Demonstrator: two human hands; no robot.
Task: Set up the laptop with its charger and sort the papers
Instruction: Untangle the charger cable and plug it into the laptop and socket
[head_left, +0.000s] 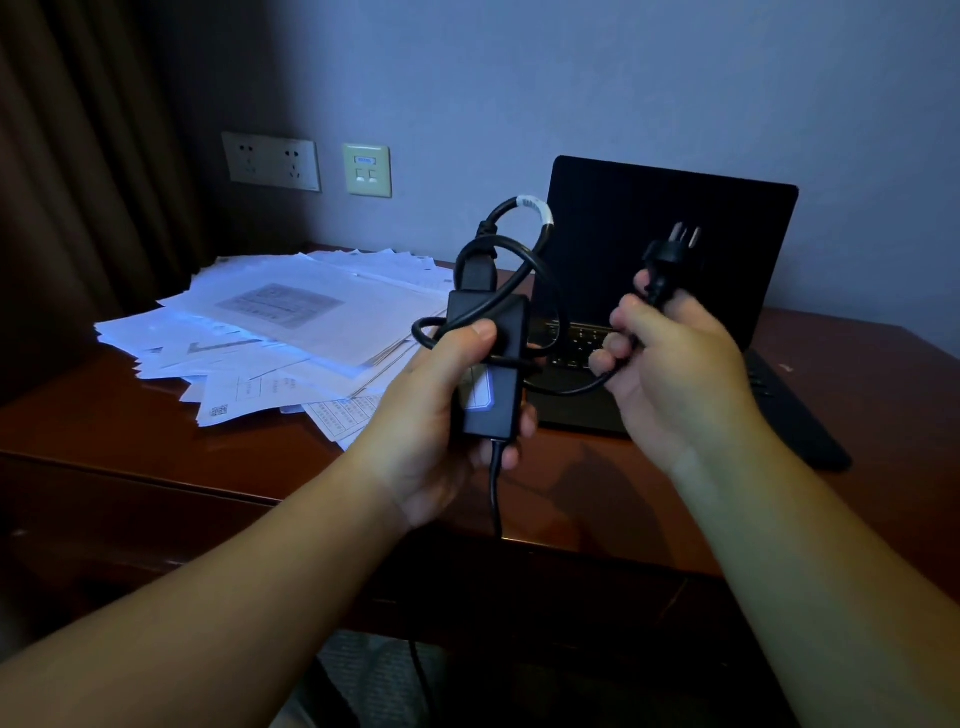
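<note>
My left hand (441, 415) grips the black charger brick (493, 364) upright above the desk's front edge, thumb across its face. Black cable (519, 244) loops around and over the brick, with a white tag on the top loop. My right hand (670, 364) holds the three-pin plug (670, 260), prongs pointing up, with cable running through its curled fingers. Behind both hands the black laptop (670, 218) stands open on the desk, screen dark. A messy spread of printed papers (280, 322) lies to the laptop's left.
The brown wooden desk (156, 431) stands against a grey wall. A double wall socket (271, 161) and a network plate (367, 170) sit on the wall above the papers. A dark curtain hangs at far left. A flat black object (800, 415) lies right of the laptop.
</note>
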